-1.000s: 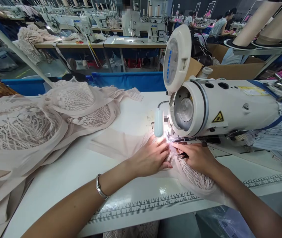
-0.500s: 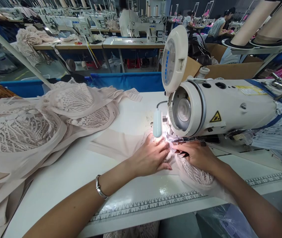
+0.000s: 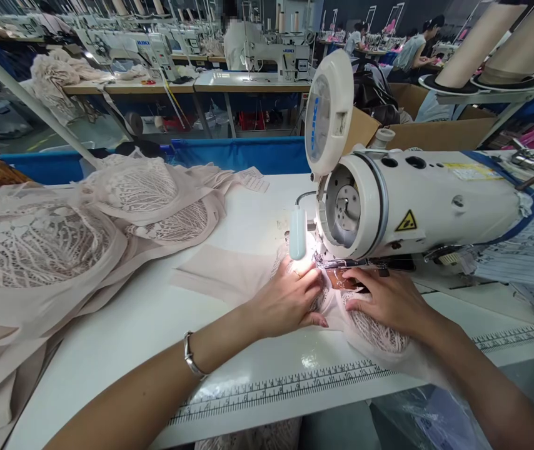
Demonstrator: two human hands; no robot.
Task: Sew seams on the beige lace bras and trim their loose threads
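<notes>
A pale pink lace bra (image 3: 379, 331) lies under the lit needle area of a white sewing machine (image 3: 436, 200). My left hand (image 3: 288, 297) bends over the fabric just left of the needle, its fingers and thumb closed on the cloth. A sheer band (image 3: 224, 275) of the same pink trails away to the left. Right of the needle, my right hand (image 3: 389, 303) rests over a lace cup, thumb and forefinger apart. A dark item between them is too hidden to name. A small lamp (image 3: 297, 234) hangs beside the needle.
More pink lace bras (image 3: 154, 194) are heaped on the left of the white table (image 3: 145, 350). A printed ruler strip (image 3: 295, 387) follows the front edge. Thread cones (image 3: 480, 40) stand at upper right, above a cardboard box (image 3: 436, 132). Other people work at machines behind.
My right hand has drawn back rightward from the needle, and its thumb and forefinger have parted. The blurred disc in the machine's open head now shows sharp holes. My left hand has barely moved.
</notes>
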